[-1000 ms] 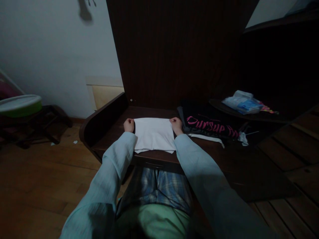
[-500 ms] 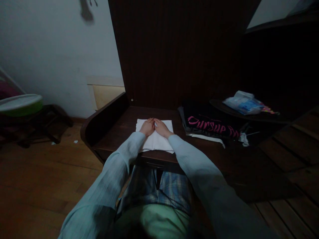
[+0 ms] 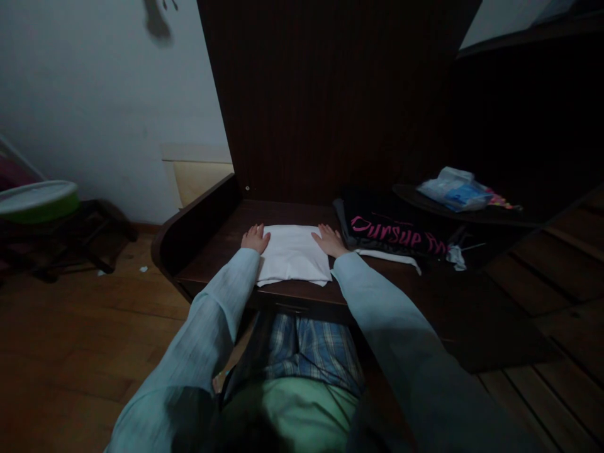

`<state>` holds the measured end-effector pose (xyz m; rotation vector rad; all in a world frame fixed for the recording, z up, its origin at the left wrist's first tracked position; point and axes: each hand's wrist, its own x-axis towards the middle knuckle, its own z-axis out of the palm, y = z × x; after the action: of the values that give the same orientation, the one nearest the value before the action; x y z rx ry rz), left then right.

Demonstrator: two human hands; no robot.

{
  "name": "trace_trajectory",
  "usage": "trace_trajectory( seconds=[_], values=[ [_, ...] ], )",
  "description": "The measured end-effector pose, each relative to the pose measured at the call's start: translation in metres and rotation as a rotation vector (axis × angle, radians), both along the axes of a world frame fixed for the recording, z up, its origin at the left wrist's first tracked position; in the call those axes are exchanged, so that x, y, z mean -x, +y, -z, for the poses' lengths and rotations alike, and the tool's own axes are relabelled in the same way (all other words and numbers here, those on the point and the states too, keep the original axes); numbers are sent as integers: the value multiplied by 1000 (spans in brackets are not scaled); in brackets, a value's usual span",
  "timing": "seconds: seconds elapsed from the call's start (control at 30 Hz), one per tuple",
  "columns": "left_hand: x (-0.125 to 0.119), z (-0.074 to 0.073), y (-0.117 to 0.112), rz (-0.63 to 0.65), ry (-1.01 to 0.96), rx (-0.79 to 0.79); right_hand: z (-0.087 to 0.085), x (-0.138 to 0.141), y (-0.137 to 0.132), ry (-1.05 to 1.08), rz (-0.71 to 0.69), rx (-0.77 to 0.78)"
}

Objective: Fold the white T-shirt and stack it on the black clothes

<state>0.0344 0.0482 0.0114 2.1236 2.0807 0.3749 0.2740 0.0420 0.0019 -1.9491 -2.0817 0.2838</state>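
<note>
A folded white cloth (image 3: 292,255) lies flat on a dark wooden desk (image 3: 221,242) in front of me. My left hand (image 3: 255,238) rests flat and open on the cloth's far left edge. On the far right edge my right hand (image 3: 328,240) also lies flat, with the fingers spread. Neither hand holds anything. Both of my arms are in pale blue sleeves.
A folded black garment with pink lettering (image 3: 391,229) lies to the right of the cloth. Behind it a dark tray (image 3: 472,214) carries a clear plastic packet (image 3: 450,189). A green-rimmed basin (image 3: 38,198) sits on a low stand at the left, over a wooden floor.
My hands first gripped the cloth's far corners, then met at its middle. Now they have slid apart to its left and right edges, lying flat.
</note>
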Motion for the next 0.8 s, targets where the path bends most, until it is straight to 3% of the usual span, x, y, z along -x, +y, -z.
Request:
trace_trajectory(
  seconds=[0.1, 0.17, 0.23, 0.3, 0.33, 0.47, 0.6, 0.8],
  values=[
    [6, 0, -9, 88, -73, -84, -3, -2, -7, 33, 27, -110],
    [4, 0, -23, 234, -154, -206, -4, 7, -18, 68, -42, -193],
    [1, 1, -42, 441, -220, -274, -3, 17, -33, 88, -217, -231],
    [-1, 4, -62, 643, -185, -202, 2, 23, -51, 78, -437, -218],
    [0, 5, -72, 674, -132, -163, 4, 22, -60, 66, -523, -189],
    [17, 10, -101, 608, 19, -110, 10, 0, -89, 40, -613, -93],
    [41, 11, -116, 655, 10, -103, 7, -30, -108, 41, -634, -85],
    [52, 9, -119, 712, -99, -75, 5, -36, -125, 39, -637, -232]
  ],
)
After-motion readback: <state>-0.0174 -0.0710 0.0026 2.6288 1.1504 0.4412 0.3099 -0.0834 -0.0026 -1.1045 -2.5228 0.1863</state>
